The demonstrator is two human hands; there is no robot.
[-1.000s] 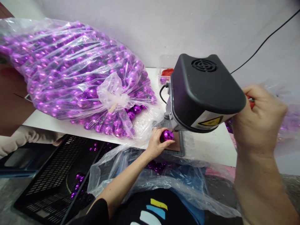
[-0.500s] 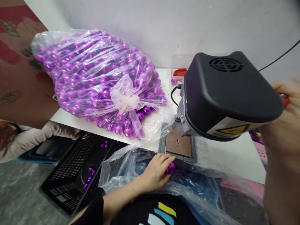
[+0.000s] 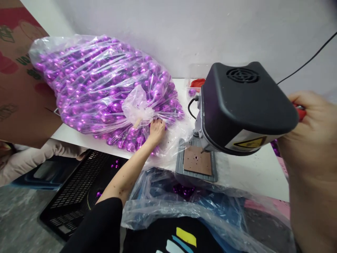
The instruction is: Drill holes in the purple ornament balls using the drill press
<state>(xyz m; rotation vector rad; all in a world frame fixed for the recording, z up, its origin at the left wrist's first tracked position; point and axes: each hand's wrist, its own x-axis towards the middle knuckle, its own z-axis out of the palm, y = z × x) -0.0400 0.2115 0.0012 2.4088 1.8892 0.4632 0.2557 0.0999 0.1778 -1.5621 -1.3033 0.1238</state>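
Note:
My left hand (image 3: 158,129) reaches in at the mouth of a large clear plastic bag (image 3: 138,105), knotted and full of shiny purple faceted balls (image 3: 102,84). Its fingertips are hidden among the balls and plastic, so what they hold cannot be seen. At the right, my right hand (image 3: 308,109) is closed around the red handle (image 3: 301,113) of a black bench drill press (image 3: 244,102). Below the drill head, a brown board (image 3: 197,161) with a hole and dark specks lies on the grey base (image 3: 214,170). More purple balls (image 3: 184,190) rest in clear plastic over my lap.
A cardboard box (image 3: 23,80) stands at the left. Below it is a black crate (image 3: 73,189) with a few purple balls, and another person's sleeve (image 3: 44,154). A clear container (image 3: 192,70) with something red sits behind the drill on the white table (image 3: 250,175).
My left hand has left the lap, where it held a purple ball, and moved up and left to the bag. My right hand stays on the handle.

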